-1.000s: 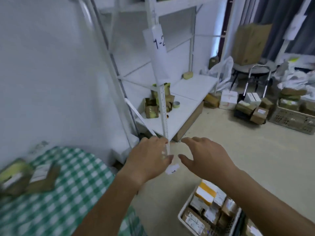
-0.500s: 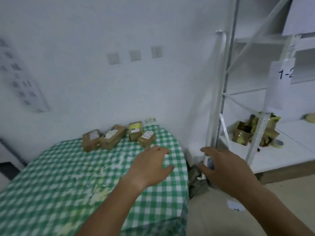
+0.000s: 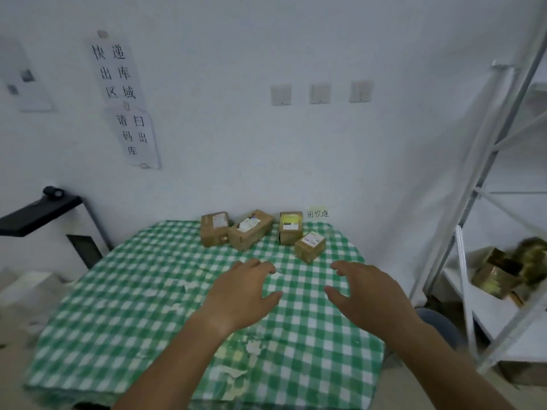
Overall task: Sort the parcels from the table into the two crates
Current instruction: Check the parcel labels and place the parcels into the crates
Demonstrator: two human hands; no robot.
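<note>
So we've got four small brown cardboard parcels lined up at the far edge of the table (image 3: 124, 291), right against the white wall. The table wears a green-and-white checked cloth with worn, flaky patches in the middle. From the left: a squarish box with a white label (image 3: 213, 233), touching a longer box lying at an angle (image 3: 251, 230), then a box with a yellow-and-white label (image 3: 290, 228), and in front of that a small tilted box (image 3: 310, 247). The label print is too blurry for us to read.

A yellow note on the wall (image 3: 318, 213) reads 回收堆. The paper signs higher up (image 3: 118, 73) read 快递出库区域 and 请扫码出库.

Our left hand (image 3: 242, 294) and right hand (image 3: 365, 294) hover over open cloth short of the parcels, each grip spread apart, holding nothing. A white metal shelf rack (image 3: 485, 184) stands just right of the table.
</note>
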